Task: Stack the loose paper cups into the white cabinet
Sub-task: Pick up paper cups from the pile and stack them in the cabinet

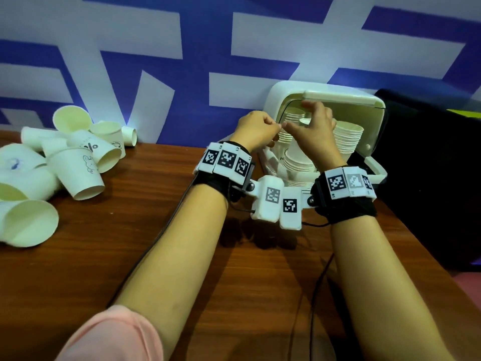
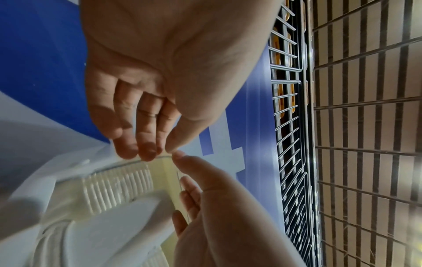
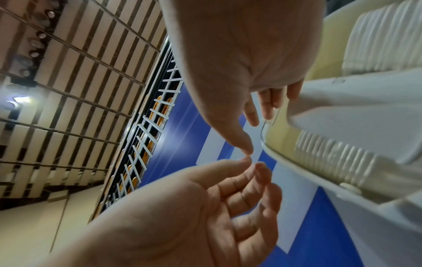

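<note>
- Several loose paper cups (image 1: 75,175) lie in a heap at the left edge of the wooden table (image 1: 145,230), near the back edge. They are white outside and cream inside, some with small printed drawings.
- Most cups in the heap lie on their sides, long axes roughly level with the table top; mouths face various ways, several toward the front edge (one at the back of the heap tilts mouth-up).
- The white cabinet (image 1: 283,91) stands at the back edge of the table, right of centre, door open. Inside are nested cup stacks (image 1: 348,138), rims showing as close ridges; the right stack stands roughly upright.
- The left hand (image 1: 256,131) is in front of the opening, fingers curled, thumb and fingertips nearly together. The wrist views show nothing between them.
- The right hand (image 1: 315,126) reaches into the opening, its thumb tip meeting the left thumb tip. Its fingers (image 3: 266,106) lie at the cabinet's edge; whether they hold anything cannot be determined.
</note>
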Motion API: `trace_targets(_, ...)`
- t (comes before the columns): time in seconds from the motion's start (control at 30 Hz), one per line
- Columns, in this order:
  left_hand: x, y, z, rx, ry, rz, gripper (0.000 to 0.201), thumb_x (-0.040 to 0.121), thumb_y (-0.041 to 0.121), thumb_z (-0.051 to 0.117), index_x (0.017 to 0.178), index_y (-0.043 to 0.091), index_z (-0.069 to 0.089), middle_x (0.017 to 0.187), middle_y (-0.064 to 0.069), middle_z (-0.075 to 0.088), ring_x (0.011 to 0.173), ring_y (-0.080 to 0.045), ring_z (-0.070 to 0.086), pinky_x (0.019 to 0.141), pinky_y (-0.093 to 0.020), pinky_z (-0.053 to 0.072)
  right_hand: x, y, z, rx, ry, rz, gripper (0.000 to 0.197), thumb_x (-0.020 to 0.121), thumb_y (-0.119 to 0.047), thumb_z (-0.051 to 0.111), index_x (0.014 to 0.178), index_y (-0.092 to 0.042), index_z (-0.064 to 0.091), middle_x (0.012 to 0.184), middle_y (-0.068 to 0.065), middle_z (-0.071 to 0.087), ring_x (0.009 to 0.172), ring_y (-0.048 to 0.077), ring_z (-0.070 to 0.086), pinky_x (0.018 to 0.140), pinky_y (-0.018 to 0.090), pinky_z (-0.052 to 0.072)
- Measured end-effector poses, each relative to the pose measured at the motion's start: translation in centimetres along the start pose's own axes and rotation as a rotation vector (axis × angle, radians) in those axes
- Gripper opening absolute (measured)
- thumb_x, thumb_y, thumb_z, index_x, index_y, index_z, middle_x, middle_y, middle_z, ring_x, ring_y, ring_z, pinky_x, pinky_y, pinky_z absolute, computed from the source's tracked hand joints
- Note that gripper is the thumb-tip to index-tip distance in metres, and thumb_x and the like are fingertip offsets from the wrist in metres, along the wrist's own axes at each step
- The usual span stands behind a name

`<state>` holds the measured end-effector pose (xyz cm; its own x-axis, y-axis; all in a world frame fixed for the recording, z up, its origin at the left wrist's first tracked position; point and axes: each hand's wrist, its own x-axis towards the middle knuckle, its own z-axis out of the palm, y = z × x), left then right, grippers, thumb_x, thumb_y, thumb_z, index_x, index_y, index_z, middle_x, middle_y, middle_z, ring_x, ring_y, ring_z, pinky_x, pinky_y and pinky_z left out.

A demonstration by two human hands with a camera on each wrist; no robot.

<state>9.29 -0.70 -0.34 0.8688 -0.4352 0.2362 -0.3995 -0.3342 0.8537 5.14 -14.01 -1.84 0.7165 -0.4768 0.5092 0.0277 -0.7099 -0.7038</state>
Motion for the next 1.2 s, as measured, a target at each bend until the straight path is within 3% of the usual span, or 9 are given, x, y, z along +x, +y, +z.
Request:
trace_targets(0.1,-1.4,-0.1,-2.9,0.006,-0.01,-0.02,0.015,0.094,0.027,0.058,0.093,0.014,0.064,0.086,0.0,0.069,0.063,-0.006,0.063,0.048,-0.013,0.048,-1.0,-1.8,1.2,0.054,-0.042,-0.054,0.056,0.083,-0.031,0.071,0.132,-0.018,0.048,0.136,0.009,0.041,0.131,0.026,0.034,0.112,0.043,0.029)
trace_targets(0.4,-7.0,-3.7,-14.4,0.251,-0.017,-0.224,0.031,0.095,0.04,0.055,0.108,0.012,0.062,0.105,-0.004,0.068,0.098,-0.019,0.065,0.092,-0.037,0.052,-4.5,-7.4,6.6,0.305,-0.306,-0.128,0.036,0.085,-0.027,0.072,0.117,-0.019,0.057,0.126,0.004,0.057,0.118,0.014,0.05,0.106,0.035,0.041)
trace_targets(0.5,-8.3,-4.7,-18.0,0.418,0.104,-0.282,0.041,0.093,0.045,0.055,0.112,0.009,0.062,0.108,-0.01,0.064,0.094,-0.022,0.061,0.09,-0.035,0.048,-5.2,-9.8,8.8,0.367,-0.439,-0.097,0.034,0.088,-0.023,0.07,0.118,-0.016,0.056,0.123,0.0,0.058,0.115,0.011,0.052,0.102,0.029,0.043)
trace_targets(0.7,-9.1,-8.3,-23.5,0.461,0.297,-0.448,0.069,0.091,0.051,0.054,0.144,0.013,0.032,0.149,-0.013,0.034,0.134,-0.031,0.038,0.104,-0.042,0.034,-6.2,-13.8,14.4,0.398,-0.63,-0.012,0.039,0.091,-0.024,0.066,0.126,-0.012,0.053,0.122,0.002,0.058,0.111,0.013,0.056,0.072,0.012,0.042)
trace_targets(0.8,-9.0,-10.2,-25.2,0.502,0.334,-0.554,0.079,0.088,0.055,0.055,0.148,0.014,0.024,0.153,-0.019,0.02,0.139,-0.037,0.027,0.11,-0.048,0.028,-6.6,-15.0,17.4,0.396,-0.732,0.041,0.036,0.09,-0.023,0.067,0.121,-0.01,0.055,0.122,0.006,0.059,0.111,0.018,0.058,0.079,0.02,0.045)
trace_targets(0.9,-9.0,-11.7,-25.9,0.511,0.351,-0.665,0.087,0.088,0.054,0.057,0.151,0.009,0.016,0.154,-0.021,0.02,0.14,-0.037,0.025,0.11,-0.047,0.028,-7.3,-15.6,20.6,0.337,-0.877,0.076,0.027,0.091,-0.025,0.065,0.108,-0.005,0.062,0.113,0.017,0.066,0.1,0.023,0.062,0.09,0.034,0.048)
trace_targets(1.03,-8.8,-12.8,-26.0,0.516,0.343,-0.722,0.074,0.086,0.049,0.061,0.141,0.008,0.034,0.142,-0.016,0.04,0.124,-0.032,0.046,0.088,-0.038,0.037,-8.7,-15.7,23.8,0.375,-1.147,0.136,0.021,0.095,-0.023,0.058,0.078,-0.011,0.058,0.065,-0.001,0.06,0.059,0.011,0.053,0.058,0.02,0.039)
trace_targets(1.13,-8.7,-13.1,-25.7,0.517,0.317,-0.729,0.061,0.086,0.047,0.063,0.131,0.008,0.046,0.133,-0.014,0.05,0.117,-0.029,0.052,0.083,-0.036,0.037,-9.8,-15.7,24.8,0.423,-1.279,0.139,0.037,0.089,-0.021,0.061,0.095,0.015,0.056,0.067,0.006,0.053,0.057,0.016,0.046,0.057,0.024,0.033)
trace_targets(1.2,-8.8,-12.8,-25.4,0.558,0.284,-0.702,0.053,0.091,0.042,0.06,0.127,0.006,0.049,0.13,-0.014,0.054,0.12,-0.03,0.051,0.093,-0.037,0.039,-10.3,-15.9,24.9,0.443,-1.322,0.12,0.025,0.088,-0.015,0.058,0.095,0.008,0.056,0.069,0.011,0.047,0.057,0.02,0.041,0.055,0.027,0.033)
